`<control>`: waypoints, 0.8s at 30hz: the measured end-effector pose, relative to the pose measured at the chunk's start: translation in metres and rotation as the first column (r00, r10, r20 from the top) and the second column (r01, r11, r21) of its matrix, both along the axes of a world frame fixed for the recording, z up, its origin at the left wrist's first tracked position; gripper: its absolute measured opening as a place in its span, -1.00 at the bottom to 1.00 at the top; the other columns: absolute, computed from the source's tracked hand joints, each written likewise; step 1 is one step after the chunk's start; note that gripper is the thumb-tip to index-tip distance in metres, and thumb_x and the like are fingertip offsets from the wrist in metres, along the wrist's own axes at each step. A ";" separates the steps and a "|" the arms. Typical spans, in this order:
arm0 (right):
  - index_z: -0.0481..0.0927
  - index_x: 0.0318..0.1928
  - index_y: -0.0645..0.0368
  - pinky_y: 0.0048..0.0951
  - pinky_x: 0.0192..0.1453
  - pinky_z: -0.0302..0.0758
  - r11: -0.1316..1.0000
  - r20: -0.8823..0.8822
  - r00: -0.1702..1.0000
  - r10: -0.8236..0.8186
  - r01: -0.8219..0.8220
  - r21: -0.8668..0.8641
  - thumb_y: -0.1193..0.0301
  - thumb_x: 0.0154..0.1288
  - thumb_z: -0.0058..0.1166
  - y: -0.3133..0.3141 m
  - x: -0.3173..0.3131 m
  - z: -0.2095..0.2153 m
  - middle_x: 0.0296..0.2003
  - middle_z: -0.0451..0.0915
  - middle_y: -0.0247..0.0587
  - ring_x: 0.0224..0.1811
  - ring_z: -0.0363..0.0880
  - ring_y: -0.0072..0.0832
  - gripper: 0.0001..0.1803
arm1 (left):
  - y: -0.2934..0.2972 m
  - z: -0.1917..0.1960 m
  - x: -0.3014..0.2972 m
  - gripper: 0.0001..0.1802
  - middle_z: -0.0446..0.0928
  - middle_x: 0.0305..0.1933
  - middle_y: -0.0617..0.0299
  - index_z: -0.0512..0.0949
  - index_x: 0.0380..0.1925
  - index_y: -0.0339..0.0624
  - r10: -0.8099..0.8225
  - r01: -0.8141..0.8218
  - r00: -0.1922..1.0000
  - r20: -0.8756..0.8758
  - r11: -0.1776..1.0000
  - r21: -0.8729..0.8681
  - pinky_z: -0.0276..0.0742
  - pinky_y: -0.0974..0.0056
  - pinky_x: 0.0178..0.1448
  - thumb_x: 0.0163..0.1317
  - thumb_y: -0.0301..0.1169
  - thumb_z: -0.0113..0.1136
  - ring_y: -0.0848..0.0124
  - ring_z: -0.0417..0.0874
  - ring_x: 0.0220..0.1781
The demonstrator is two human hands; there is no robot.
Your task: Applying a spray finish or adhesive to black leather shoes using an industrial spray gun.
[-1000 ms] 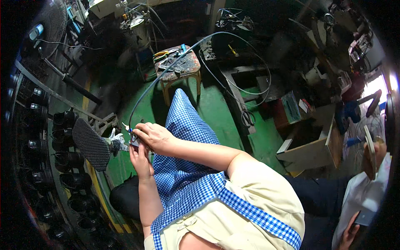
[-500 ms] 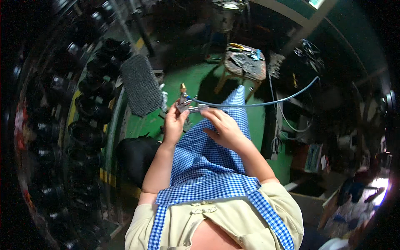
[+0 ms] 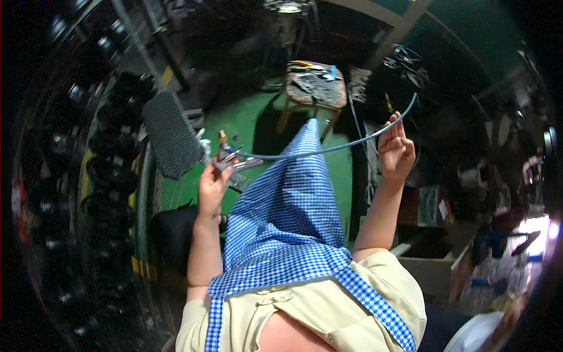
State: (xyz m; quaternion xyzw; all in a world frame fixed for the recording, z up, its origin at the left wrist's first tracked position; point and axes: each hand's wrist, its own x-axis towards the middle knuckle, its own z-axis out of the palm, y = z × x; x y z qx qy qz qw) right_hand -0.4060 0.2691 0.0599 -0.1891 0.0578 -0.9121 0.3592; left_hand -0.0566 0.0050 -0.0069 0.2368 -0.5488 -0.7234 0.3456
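Observation:
My left hand is closed around a grey metal hand tool with a brass fitting on top; its exact kind is not clear. A thin blue hose runs from beside the fitting and curves rightward in front of the apron. On the right, my right hand is raised with its fingers stretched upward. The hose crosses at those fingers, and its end rises just past them. Whether the fingers press on the hose cannot be made out. A blue-and-white checked apron covers my lap.
Ahead stands a worn stool with yellow-handled pliers on it. A dark textured panel leans at the left, beside racks of black shoe-like items. At the right is a wooden box. The floor is green.
My right hand has left the metal tool and moved right and up to the hose's far part. My left hand still holds the tool. The whole view has shifted a little.

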 end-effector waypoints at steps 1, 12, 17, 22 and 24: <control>0.13 0.46 0.33 -0.13 0.41 0.40 0.997 -0.033 0.997 0.074 -0.075 -0.030 0.48 0.43 -0.09 0.010 -0.009 0.001 0.18 0.52 0.03 0.24 0.51 -0.16 -0.37 | 0.000 0.000 -0.001 -0.60 0.63 0.06 0.18 0.47 0.21 -0.27 -0.007 0.006 0.999 0.034 1.000 0.004 0.40 0.29 0.34 0.37 -0.54 0.18 0.41 0.60 0.14; 0.53 -0.28 0.13 -0.43 -0.46 0.41 0.987 -0.644 0.757 -0.112 0.011 -0.158 0.37 0.38 0.17 0.034 0.026 0.029 -0.37 0.55 -0.26 -0.49 0.52 -0.40 -0.87 | -0.017 -0.028 0.002 -0.68 0.66 0.02 0.17 0.53 0.10 -0.25 0.000 -0.008 1.000 0.031 0.963 0.270 0.49 0.32 0.15 0.37 -0.45 0.20 0.46 0.63 -0.02; 0.68 -0.43 0.30 -0.18 -0.40 0.72 0.825 -0.907 0.413 0.083 -0.539 -0.170 0.44 0.24 0.31 0.016 0.000 0.017 -0.39 0.70 0.05 -0.49 0.71 -0.13 -0.82 | -0.015 -0.039 -0.002 -0.69 0.66 -0.01 0.29 0.56 0.09 -0.24 -0.079 0.045 0.990 0.116 0.961 0.271 0.46 0.39 0.15 0.35 -0.50 0.20 0.53 0.58 0.02; 0.60 -0.34 0.28 -0.40 -0.66 0.49 0.942 -0.602 0.776 0.189 0.029 0.333 0.47 0.05 0.34 -0.004 0.064 -0.008 -0.43 0.64 -0.09 -0.57 0.60 -0.40 -0.79 | -0.007 -0.039 0.000 -0.58 0.61 0.05 0.30 0.47 0.22 -0.25 -0.142 0.116 0.984 0.112 0.970 0.212 0.51 0.41 0.18 0.36 -0.57 0.19 0.53 0.61 0.05; 0.58 0.08 0.29 -0.40 -0.08 0.63 0.708 -0.634 0.644 0.427 0.199 0.678 0.52 0.02 0.37 -0.046 0.099 -0.006 -0.10 0.67 -0.07 -0.13 0.69 -0.36 -0.47 | -0.002 -0.035 -0.004 -0.57 0.60 0.05 0.28 0.46 0.22 -0.27 -0.139 0.127 0.988 0.070 0.979 0.159 0.52 0.41 0.18 0.36 -0.56 0.20 0.51 0.61 0.04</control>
